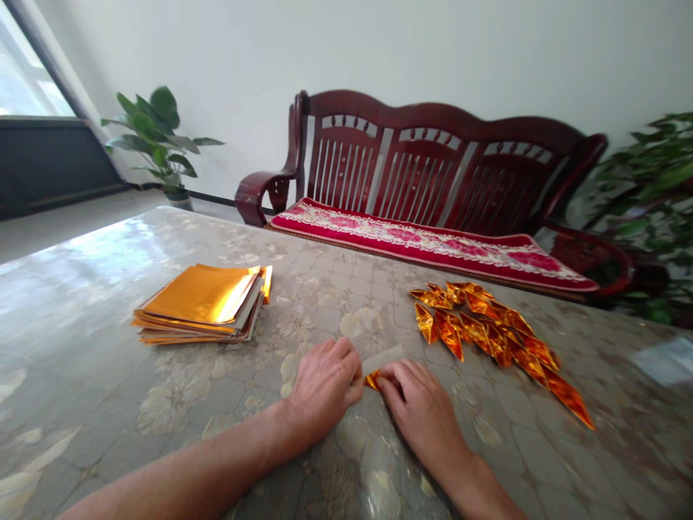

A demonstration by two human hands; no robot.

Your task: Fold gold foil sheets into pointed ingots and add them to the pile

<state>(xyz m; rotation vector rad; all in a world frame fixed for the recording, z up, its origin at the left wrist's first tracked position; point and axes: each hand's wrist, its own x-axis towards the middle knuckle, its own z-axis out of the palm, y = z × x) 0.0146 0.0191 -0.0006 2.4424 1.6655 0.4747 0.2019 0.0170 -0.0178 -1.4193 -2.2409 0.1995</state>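
My left hand [325, 386] and my right hand [419, 408] lie side by side on the table, fingers curled and pressed onto a small sheet of gold foil paper [380, 363]. Its pale back faces up and a gold corner shows between the hands. Most of the sheet is hidden under my fingers. A stack of flat gold foil sheets [203, 303] sits to the left, apart from my hands. A pile of several folded gold foil pieces [495, 332] lies to the right, stretching toward the near right.
The table [108, 375] has a glossy floral-patterned top. Behind it stands a dark wooden bench [433, 166] with a red cushion. Potted plants stand at the back left [157, 137] and at the right [657, 195]. A window is at the far left.
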